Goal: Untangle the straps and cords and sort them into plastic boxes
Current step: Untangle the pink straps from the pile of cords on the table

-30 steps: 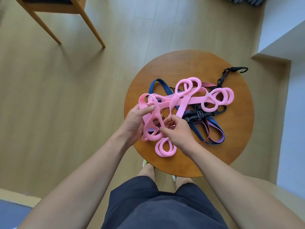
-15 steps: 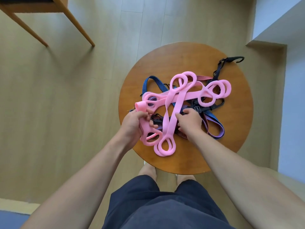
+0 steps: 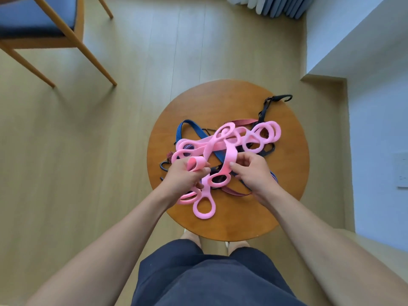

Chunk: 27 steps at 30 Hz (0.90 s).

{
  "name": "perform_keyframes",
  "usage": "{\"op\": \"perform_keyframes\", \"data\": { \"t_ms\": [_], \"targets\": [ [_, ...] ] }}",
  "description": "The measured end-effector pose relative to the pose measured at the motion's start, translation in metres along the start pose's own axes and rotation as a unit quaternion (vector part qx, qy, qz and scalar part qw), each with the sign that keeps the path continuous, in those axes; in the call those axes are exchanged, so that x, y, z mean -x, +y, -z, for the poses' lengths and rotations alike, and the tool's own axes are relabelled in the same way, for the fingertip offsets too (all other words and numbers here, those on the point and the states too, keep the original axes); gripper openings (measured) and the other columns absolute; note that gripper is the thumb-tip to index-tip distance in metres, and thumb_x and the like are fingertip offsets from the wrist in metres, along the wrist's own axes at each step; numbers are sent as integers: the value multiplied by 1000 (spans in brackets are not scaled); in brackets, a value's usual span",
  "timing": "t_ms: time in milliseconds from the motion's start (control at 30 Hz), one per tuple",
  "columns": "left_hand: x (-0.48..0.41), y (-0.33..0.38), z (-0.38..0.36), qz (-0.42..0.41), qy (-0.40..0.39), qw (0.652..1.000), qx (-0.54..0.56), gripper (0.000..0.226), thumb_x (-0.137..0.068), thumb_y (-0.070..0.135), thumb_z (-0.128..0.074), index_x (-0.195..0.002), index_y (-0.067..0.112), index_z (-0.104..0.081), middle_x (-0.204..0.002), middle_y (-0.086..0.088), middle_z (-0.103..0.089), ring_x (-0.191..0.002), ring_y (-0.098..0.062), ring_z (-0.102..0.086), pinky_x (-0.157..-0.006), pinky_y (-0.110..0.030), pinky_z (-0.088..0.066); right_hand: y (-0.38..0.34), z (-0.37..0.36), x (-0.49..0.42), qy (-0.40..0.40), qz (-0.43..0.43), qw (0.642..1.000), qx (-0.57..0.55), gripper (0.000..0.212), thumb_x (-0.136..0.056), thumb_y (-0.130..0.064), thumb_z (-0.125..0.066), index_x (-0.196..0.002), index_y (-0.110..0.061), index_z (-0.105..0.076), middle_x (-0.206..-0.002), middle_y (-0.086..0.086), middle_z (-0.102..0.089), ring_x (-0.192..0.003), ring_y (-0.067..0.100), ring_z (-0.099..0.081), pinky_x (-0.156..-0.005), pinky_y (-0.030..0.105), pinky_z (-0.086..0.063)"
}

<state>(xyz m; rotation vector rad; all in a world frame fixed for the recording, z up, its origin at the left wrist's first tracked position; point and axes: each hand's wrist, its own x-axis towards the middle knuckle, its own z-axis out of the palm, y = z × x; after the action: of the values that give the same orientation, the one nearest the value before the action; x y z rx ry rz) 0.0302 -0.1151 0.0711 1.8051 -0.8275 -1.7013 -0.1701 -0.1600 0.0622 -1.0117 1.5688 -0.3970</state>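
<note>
left hand (image 3: 184, 176) curls its fingers (image 3: 199, 173) round a pink looped strap (image 3: 207, 147), right hand (image 3: 254, 173) pinches its band, both over the desk (image 3: 287, 184)

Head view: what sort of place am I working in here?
Probably a room in a home or flat: a pale wood-plank floor, a wooden chair with a blue seat cushion, and a small round wooden table.

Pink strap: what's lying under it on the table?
Under the pink strap lie a blue strap, a dark red strap and a black hooked strap, all on the table. How they cross beneath it is covered.
</note>
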Motion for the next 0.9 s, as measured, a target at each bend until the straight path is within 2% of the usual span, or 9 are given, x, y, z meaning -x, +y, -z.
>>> {"op": "perform_keyframes", "data": {
  "t_ms": [133, 233, 300, 433, 533, 667, 733, 800, 900],
  "targets": [
    [11, 34, -14, -60, -16, 997, -35, 34, -88, 10, -81, -119, 18, -73, -78, -1, -70, -66, -15, -65, -75, -48, -62, -39, 26, 22, -2, 70, 997, 19, 12, -91, -3, -66, -99, -10, -70, -93, 8, -73, -84, 17, -66, -79, 38, -55],
    [23, 64, -22, -111, -53, 992, -31, 57, -81, 9, -86, -133, 26, -68, -83, 13, -75, -75, -5, -69, -72, -29, -57, -68, 47, 43, -19, 108, 994, 7, 15, -91, -2, -66, -103, -10, -70, -97, 8, -74, -88, 19, -70, -84, 36, -58],
    [31, 86, -27, -154, -82, 984, -42, 62, -79, 9, -88, -134, 26, -67, -94, 10, -77, -84, -6, -70, -76, -23, -53, -88, 61, 57, -36, 136, 990, 2, 17, -91, -1, -66, -106, -8, -71, -98, 9, -75, -87, 17, -71, -79, 31, -58],
    [49, 129, -36, -227, -111, 965, -68, 51, -77, 9, -89, -122, 27, -74, -100, -2, -81, -94, -19, -76, -78, -30, -59, -127, 92, 89, -62, 190, 980, -11, 17, -91, 1, -66, -107, -3, -71, -93, 9, -76, -74, 10, -67, -65, 22, -51],
    [62, 156, -42, -254, -103, 960, -60, 34, -77, 10, -89, -108, 19, -79, -91, -4, -81, -77, -13, -74, -63, -22, -55, -149, 116, 111, -78, 223, 971, -35, 18, -91, 2, -67, -108, 0, -71, -92, 15, -75, -72, 13, -65, -65, 26, -52],
    [79, 186, -53, -263, -104, 958, -57, 18, -81, 15, -85, -92, 29, -79, -73, 3, -73, -61, -12, -65, -57, -28, -52, -157, 144, 129, -54, 257, 962, -80, 23, -88, -3, -73, -109, -1, -67, -100, 24, -70, -80, 23, -64, -70, 35, -54],
    [87, 197, -61, -260, -109, 959, -37, 15, -80, 17, -84, -88, 27, -79, -68, 2, -68, -56, -15, -59, -54, -30, -52, -148, 155, 132, -21, 265, 959, -98, 35, -82, -9, -80, -111, -7, -60, -104, 14, -66, -87, 21, -64, -71, 32, -55],
    [94, 206, -70, -259, -110, 960, -21, 13, -79, 15, -85, -86, 24, -79, -67, -2, -64, -56, -16, -55, -53, -29, -52, -135, 163, 131, -7, 272, 960, -66, 55, -75, -18, -86, -120, -17, -56, -117, 6, -63, -103, 19, -61, -82, 34, -56],
    [105, 216, -87, -262, -117, 958, -8, 12, -84, 9, -82, -82, 20, -77, -61, -3, -60, -52, -17, -54, -53, -29, -52, -115, 171, 128, -54, 262, 963, 24, 80, -66, -35, -86, -137, -30, -49, -137, -7, -55, -127, 12, -51, -101, 39, -50]
  ]
}}
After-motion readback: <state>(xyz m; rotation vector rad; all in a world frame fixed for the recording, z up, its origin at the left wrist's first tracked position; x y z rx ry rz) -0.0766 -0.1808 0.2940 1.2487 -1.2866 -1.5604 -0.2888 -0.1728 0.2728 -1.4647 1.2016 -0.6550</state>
